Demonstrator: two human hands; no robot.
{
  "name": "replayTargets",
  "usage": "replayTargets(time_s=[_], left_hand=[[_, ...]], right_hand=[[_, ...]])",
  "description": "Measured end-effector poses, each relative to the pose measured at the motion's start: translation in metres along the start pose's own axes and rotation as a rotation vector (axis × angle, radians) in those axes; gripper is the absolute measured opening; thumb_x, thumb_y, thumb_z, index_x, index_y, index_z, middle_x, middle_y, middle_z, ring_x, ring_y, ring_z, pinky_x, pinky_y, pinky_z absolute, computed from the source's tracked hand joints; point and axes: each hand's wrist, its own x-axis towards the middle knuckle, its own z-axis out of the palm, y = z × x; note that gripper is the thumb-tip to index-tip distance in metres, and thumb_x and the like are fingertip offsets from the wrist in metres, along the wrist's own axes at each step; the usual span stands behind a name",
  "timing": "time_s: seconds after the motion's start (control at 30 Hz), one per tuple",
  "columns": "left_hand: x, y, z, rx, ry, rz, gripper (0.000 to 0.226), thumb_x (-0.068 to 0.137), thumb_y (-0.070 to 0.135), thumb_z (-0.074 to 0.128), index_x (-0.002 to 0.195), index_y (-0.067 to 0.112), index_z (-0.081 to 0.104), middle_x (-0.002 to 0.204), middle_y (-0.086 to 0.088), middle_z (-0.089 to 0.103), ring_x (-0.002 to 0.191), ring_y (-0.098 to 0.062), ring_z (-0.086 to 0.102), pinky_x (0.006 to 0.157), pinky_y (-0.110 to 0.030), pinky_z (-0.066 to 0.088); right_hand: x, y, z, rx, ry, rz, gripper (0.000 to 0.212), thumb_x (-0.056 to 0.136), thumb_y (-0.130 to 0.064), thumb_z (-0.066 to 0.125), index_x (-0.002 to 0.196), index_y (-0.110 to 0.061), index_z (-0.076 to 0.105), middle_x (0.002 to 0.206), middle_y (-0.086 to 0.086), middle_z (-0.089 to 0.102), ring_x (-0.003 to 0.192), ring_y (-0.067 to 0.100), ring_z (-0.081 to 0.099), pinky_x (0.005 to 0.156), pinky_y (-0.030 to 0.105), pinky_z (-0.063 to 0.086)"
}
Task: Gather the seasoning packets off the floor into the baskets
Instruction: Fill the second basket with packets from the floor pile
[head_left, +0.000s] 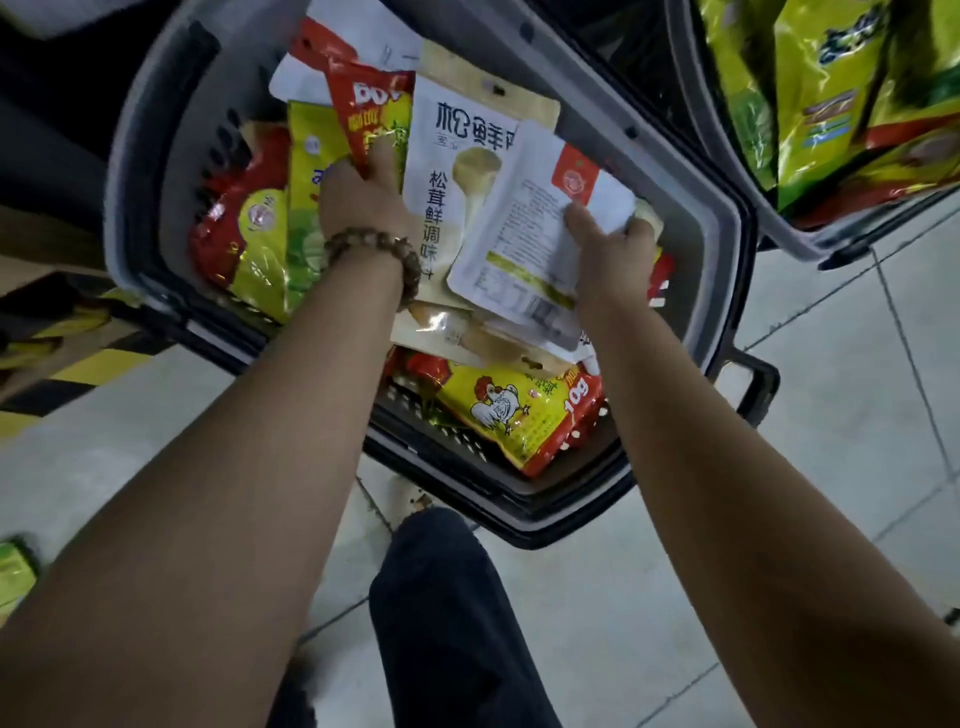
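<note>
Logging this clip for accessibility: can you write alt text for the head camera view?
Both hands reach into a grey basket heaped with seasoning packets: the right hand pinches a white packet by its edge, the left hand grips a red and yellow packet. A second basket of green-yellow packets stands at upper right.

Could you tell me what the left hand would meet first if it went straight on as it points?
The left hand points into the grey plastic basket; its fingertips seem to touch the red and yellow foil packet, so it would press that first, though depth is unclear.
</note>
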Motion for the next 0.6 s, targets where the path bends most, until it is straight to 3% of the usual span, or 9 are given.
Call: replayTargets(time_s=[0.07,0.2,0.27,0.37,0.43,0.5,0.6], left_hand=[[0.006,0.002,-0.005,0.146,0.005,0.064,0.049,0.102,0.038,0.028,0.125,0.001,0.051,0.131,-0.014,0.052,0.12,-0.028,0.047,0.082,-0.029,0.029],[0.026,-0.006,-0.034,0.356,0.078,0.204,0.045,0.1,0.037,0.037,0.125,0.002,0.051,0.13,-0.017,0.053,0.12,-0.032,0.048,0.09,-0.035,0.032],[0.031,-0.015,-0.047,0.425,0.127,0.209,0.047,0.097,0.035,0.044,0.135,0.008,0.043,0.135,-0.016,0.049,0.123,-0.032,0.047,0.095,-0.039,0.036],[0.017,-0.017,-0.049,0.45,0.205,0.297,0.062,0.095,0.027,0.048,0.149,0.015,0.018,0.149,-0.014,0.027,0.133,-0.029,0.035,0.105,-0.04,0.034],[0.0,-0.015,-0.036,0.45,0.163,0.475,0.062,0.094,0.031,0.046,0.149,0.017,0.02,0.154,-0.014,0.019,0.139,-0.029,0.026,0.11,-0.04,0.028],[-0.014,-0.019,-0.018,0.628,-0.019,0.61,0.063,0.093,0.044,0.042,0.149,0.023,0.021,0.157,-0.01,0.01,0.144,-0.031,0.011,0.114,-0.048,0.013],[-0.018,-0.04,0.0,0.893,-0.153,0.614,0.073,0.09,0.061,0.036,0.15,0.031,0.008,0.158,-0.005,-0.008,0.144,-0.033,-0.009,0.113,-0.056,-0.003]], right_hand=[[0.006,0.003,0.005,-0.049,0.0,-0.009,0.039,0.082,-0.028,0.072,0.109,-0.012,0.049,0.095,-0.005,0.058,0.085,0.011,0.058,0.066,0.023,0.046],[0.016,0.008,-0.017,-0.136,0.121,-0.081,0.048,0.078,-0.025,0.074,0.118,-0.011,0.052,0.093,-0.01,0.058,0.08,0.004,0.058,0.067,0.018,0.045],[0.02,0.014,-0.028,-0.317,0.189,-0.16,0.056,0.079,-0.028,0.072,0.128,-0.012,0.048,0.109,-0.005,0.058,0.097,0.012,0.06,0.077,0.02,0.046],[0.023,0.02,-0.03,-0.684,0.22,-0.316,0.074,0.085,-0.036,0.064,0.147,-0.016,0.029,0.148,0.01,0.034,0.134,0.027,0.037,0.107,0.04,0.036],[0.012,0.021,-0.019,-0.827,0.13,-0.466,0.071,0.091,-0.043,0.054,0.149,-0.017,0.022,0.155,0.016,0.02,0.143,0.031,0.021,0.114,0.046,0.022],[-0.004,0.029,-0.005,-0.966,-0.042,-0.573,0.066,0.096,-0.049,0.039,0.151,-0.021,0.017,0.158,0.015,0.009,0.146,0.032,0.006,0.115,0.053,0.009],[-0.014,0.047,0.011,-1.104,-0.161,-0.607,0.065,0.098,-0.054,0.027,0.152,-0.025,0.005,0.159,0.014,-0.007,0.145,0.033,-0.014,0.111,0.058,-0.009]])
